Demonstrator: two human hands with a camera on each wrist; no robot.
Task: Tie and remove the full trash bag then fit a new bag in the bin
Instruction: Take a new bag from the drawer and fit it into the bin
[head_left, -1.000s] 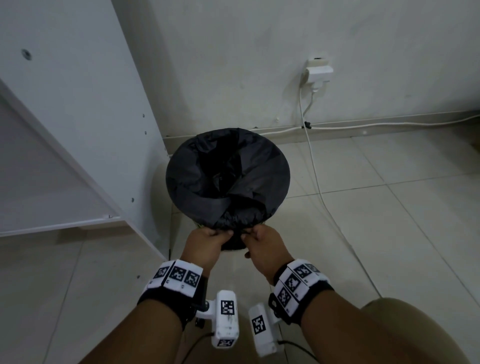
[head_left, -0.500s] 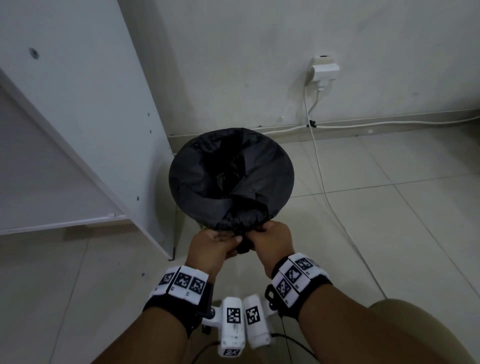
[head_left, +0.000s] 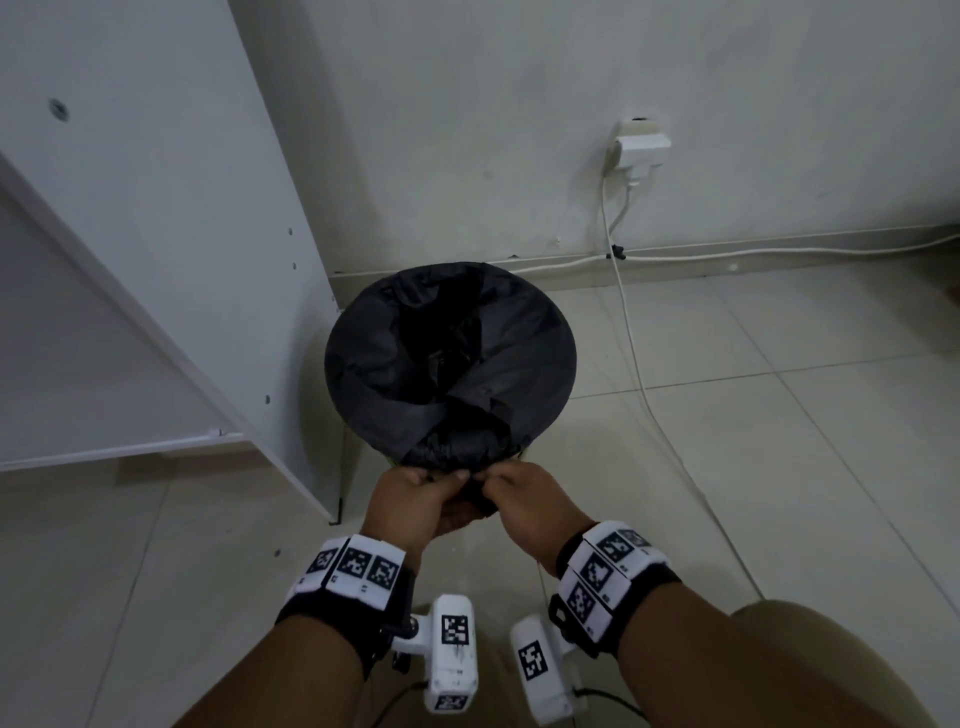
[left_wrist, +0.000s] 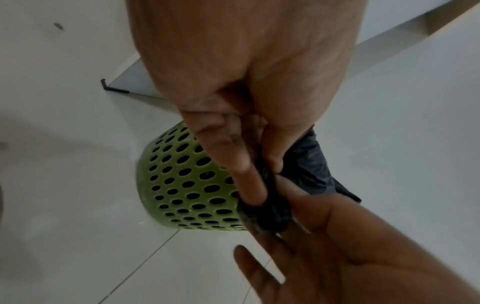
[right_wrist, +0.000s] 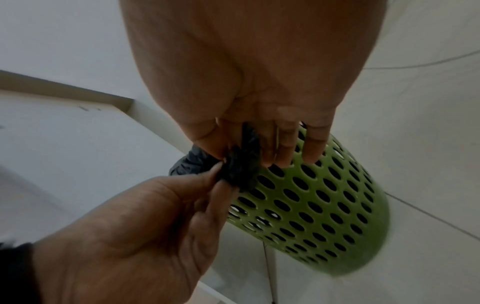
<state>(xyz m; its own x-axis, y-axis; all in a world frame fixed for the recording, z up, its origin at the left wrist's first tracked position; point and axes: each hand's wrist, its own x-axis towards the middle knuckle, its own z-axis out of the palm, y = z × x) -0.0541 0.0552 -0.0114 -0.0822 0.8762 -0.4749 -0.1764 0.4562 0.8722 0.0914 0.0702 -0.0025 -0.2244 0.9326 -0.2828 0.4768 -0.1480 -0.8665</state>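
Fingertips of both hands are pinched together on one gathered wad of black plastic at the near rim of the bin, the left hand (head_left: 415, 496) and the right hand (head_left: 524, 501) meeting almost knuckle to knuckle. Beyond them, a white cabinet panel (head_left: 171, 249) is seen standing just beside the bin on the left, with a tiled floor (head_left: 753, 467) underneath and a white cable (head_left: 631, 332) trailing down from a wall socket (head_left: 641, 143) and across the tiles to the right. The green perforated bin (right_wrist: 324, 205) is largely hidden from above by the black trash bag (head_left: 452, 353), which is stretched over the rim with its mouth open and dark in the middle; its contents cannot be made out. The bunched tail of the bag (left_wrist: 272, 207) is held between the left thumb and fingers (left_wrist: 249, 185) and the right hand's thumb and forefinger, while the other right fingers (right_wrist: 311, 148) are extended loosely over the bin wall. No knot can be made out, so the tying is judged to be at an early stage. Thin film could be torn if the wad is pulled hard against the rim, and the light bin could be tipped or dragged toward the person by the same pull. The slippery bunch might also be lost from such a small pinch.
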